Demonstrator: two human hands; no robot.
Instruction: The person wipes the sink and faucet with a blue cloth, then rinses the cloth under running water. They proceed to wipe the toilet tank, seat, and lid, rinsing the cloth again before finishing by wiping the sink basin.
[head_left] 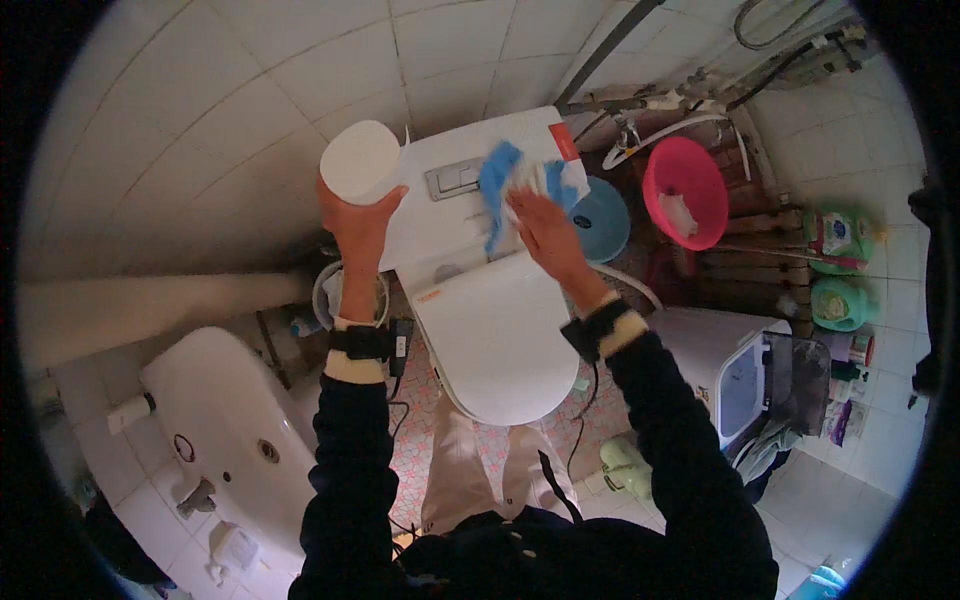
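A: Locate the crumpled blue and white cloth.
B: It lies on top of the white toilet tank, on the person's right of the rectangular grey flush plate.
A: State of the hands?
B: Well apart. The right hand rests on the cloth, fingers bent down onto it; whether they grip it, I cannot tell from here. The left hand is clamped around a white cylinder with a round face, at the tank's left end. Roll or tub, I cannot determine.
A: Wrists?
B: Each carries a black strap over a cream cuff.
A: Immediate surroundings?
B: The white rounded toilet lid is down. Just beside the tank, on the right, sits a round blue basin; beyond it, a round pink basin containing a pale item, unidentified.
A: Further out?
B: To the left, a white oval washbasin with a metal tap. Near the right wall, two green containers.
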